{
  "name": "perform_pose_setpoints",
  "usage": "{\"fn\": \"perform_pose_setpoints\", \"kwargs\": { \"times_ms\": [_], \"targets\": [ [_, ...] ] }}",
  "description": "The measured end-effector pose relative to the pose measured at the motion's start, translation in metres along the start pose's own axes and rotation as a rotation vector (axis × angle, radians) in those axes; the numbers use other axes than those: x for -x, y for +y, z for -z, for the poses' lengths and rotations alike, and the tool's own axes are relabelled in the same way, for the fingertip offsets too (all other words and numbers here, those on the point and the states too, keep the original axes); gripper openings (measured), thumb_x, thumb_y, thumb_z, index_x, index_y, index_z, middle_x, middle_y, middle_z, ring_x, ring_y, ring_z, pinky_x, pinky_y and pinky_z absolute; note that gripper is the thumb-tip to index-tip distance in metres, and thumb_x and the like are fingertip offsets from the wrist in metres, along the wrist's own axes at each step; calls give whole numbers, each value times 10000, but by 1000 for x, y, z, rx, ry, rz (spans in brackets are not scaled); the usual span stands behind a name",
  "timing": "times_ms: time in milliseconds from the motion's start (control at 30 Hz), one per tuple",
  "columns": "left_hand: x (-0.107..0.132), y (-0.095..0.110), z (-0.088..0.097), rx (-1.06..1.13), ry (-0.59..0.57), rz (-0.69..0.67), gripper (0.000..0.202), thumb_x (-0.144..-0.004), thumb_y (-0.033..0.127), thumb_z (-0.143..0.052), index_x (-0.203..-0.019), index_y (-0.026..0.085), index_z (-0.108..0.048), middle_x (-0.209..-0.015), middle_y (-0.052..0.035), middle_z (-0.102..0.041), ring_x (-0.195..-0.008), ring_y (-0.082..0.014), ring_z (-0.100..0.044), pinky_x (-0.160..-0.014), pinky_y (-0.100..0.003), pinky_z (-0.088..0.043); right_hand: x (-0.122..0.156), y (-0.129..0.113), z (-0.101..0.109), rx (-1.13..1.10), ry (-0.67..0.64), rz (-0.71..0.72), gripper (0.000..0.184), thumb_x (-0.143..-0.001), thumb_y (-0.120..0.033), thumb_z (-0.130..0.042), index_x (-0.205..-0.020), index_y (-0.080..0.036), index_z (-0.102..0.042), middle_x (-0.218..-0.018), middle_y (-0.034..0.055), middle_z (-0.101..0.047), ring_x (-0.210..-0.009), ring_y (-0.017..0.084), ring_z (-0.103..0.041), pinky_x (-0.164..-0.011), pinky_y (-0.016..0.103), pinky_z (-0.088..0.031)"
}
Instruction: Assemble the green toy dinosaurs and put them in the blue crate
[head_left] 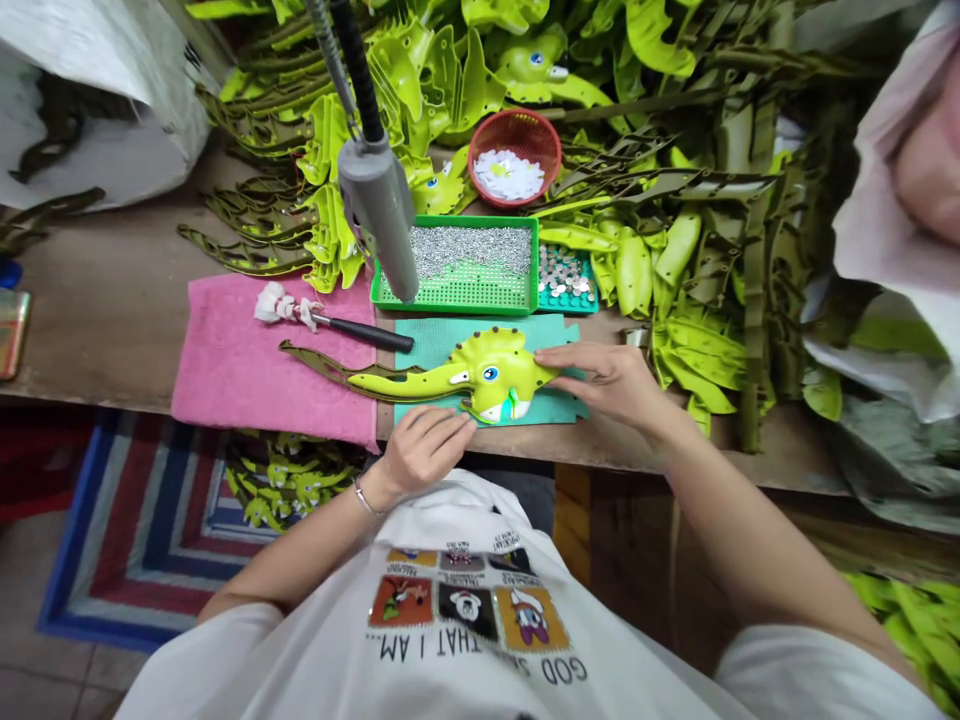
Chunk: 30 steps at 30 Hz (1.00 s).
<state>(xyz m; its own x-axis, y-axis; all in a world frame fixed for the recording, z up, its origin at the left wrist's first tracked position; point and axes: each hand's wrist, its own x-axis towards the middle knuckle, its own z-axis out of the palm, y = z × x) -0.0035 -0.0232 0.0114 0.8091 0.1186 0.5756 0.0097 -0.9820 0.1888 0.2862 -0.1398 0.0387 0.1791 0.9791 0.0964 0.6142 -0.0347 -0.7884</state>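
Fingers of the left hand (444,432) lie flat and pressed together, their tips at the lower edge of a lime-green plastic dinosaur piece (491,372), while fingers of the right hand (577,362) sit slightly spread against its far side, pinching nothing. That piece lies on a teal mat (420,345), its long tapered end reaching over a pink towel (247,380). With no firm grip, a sideways push could slide the piece or mat, and the front edge of the counter (712,455) is close, with a striped rug (142,540) below that could catch anything knocked off. The tapered end points just beside a black-handled tool (367,335) on the towel, so a swing left could snag or roll it. Beyond the mat, a gray cylindrical press head (379,215) hangs over a green tray of silver studs (529,260), narrowing the room above the work; a bump there could scatter studs. A teal tray of round metal studs (570,310) sits just right of it, and a red basket of white pieces (514,112) stands farther back. Heaped green pieces (637,270) crowd the right and far side, leaving little room to move that way.
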Motion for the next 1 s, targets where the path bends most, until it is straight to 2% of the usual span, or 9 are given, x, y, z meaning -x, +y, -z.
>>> {"fn": "perform_pose_setpoints", "kwargs": {
  "times_ms": [67,200,267,333,433,533,667,833,1000],
  "targets": [
    [-9,-7,7,-50,24,67,412,-901,223,-653,-1305,231,-575,-1084,-62,-744,-1009,-193,-660,-914,-346,-493,0,0,0,15,-3,-10,244,-837,-289,-695,-1067,-288,-779,-1097,25,-768,-1035,253,-741,-972,425,-606],
    [-27,-27,16,-98,-112,220,486,-924,382,-647,-1332,142,-538,-1174,-155,-696,-1080,-269,-629,-973,-450,-467,1,-1,0,20,8,4,260,-826,-261,-701,-1073,-292,-778,-1103,21,-764,-1012,255,-748,-969,424,-608],
    [-30,-36,15,-43,-149,218,409,-956,338,-605,-1315,152,-542,-1152,-134,-702,-1074,-251,-639,-1005,-453,-461,1,-1,0,9,6,4,260,-827,-265,-701,-1075,-292,-777,-1109,20,-762,-1013,255,-748,-969,423,-609],
    [-29,-41,13,11,-134,213,349,-968,275,-584,-1297,163,-547,-1144,-120,-702,-1068,-233,-647,-984,-426,-488,0,-2,0,-5,1,-8,255,-831,-278,-700,-1073,-293,-778,-1112,16,-762,-1028,255,-743,-978,424,-605],
    [-26,-42,11,23,-84,196,333,-955,224,-601,-1276,154,-548,-1126,-119,-701,-1040,-227,-658,-925,-394,-530,0,-5,1,0,10,-9,243,-832,-285,-702,-1061,-305,-780,-1107,11,-764,-1038,254,-740,-985,425,-601],
    [-25,-41,12,-1,-61,172,353,-935,213,-632,-1268,141,-544,-1105,-118,-703,-1027,-228,-662,-926,-396,-541,0,-7,1,33,3,3,242,-830,-265,-701,-1052,-318,-781,-1103,4,-766,-1038,250,-740,-989,427,-597],
    [-25,-40,13,-1,-67,167,364,-933,223,-635,-1274,141,-536,-1101,-115,-698,-1031,-229,-661,-957,-412,-541,0,-8,0,62,-18,9,263,-832,-239,-695,-1071,-308,-777,-1110,7,-765,-1034,249,-741,-981,422,-601],
    [-23,-41,10,34,-100,226,382,-937,250,-630,-1289,135,-539,-1106,-130,-687,-1051,-253,-650,-921,-421,-550,-1,-7,-1,56,-19,-21,273,-824,-225,-698,-1071,-308,-778,-1123,-2,-759,-1049,253,-736,-983,423,-604],
    [-22,-42,8,108,-133,268,362,-947,269,-615,-1287,154,-563,-1114,-130,-688,-1076,-254,-638,-951,-450,-538,-2,-7,0,33,-38,-36,285,-816,-217,-703,-1081,-294,-775,-1131,2,-758,-1055,253,-734,-1003,419,-593]
  ]
}}
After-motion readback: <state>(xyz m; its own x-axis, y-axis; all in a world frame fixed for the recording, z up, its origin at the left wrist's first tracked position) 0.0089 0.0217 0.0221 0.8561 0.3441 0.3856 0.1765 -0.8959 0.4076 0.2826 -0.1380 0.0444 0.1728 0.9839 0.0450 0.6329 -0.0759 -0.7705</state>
